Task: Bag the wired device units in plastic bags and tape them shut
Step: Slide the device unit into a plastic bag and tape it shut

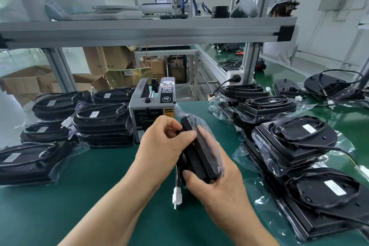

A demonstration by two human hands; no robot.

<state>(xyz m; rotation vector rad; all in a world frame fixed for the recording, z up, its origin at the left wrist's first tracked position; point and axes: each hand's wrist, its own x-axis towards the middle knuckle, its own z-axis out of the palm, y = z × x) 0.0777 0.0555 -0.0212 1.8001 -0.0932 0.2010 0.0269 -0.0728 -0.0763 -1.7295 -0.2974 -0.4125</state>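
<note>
Stacks of bagged units (pixel 99 124) fill the left of the green surface (pixel 89 195). Before the tape machine (pixel 151 106), the left hand (pixel 159 146) curls its grip round the top of the upright unit (pixel 199 156), half in its bag (pixel 213 140). A connector (pixel 177 195) hangs below. The right hand (pixel 215 183) clasps the lower end. More units (pixel 295 140) lie right.

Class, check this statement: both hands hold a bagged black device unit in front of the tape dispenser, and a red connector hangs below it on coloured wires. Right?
One slip: the connector is white, not red, as the head view shows. The rest stands: the left hand and right hand hold the bagged device unit in front of the tape dispenser.
</note>
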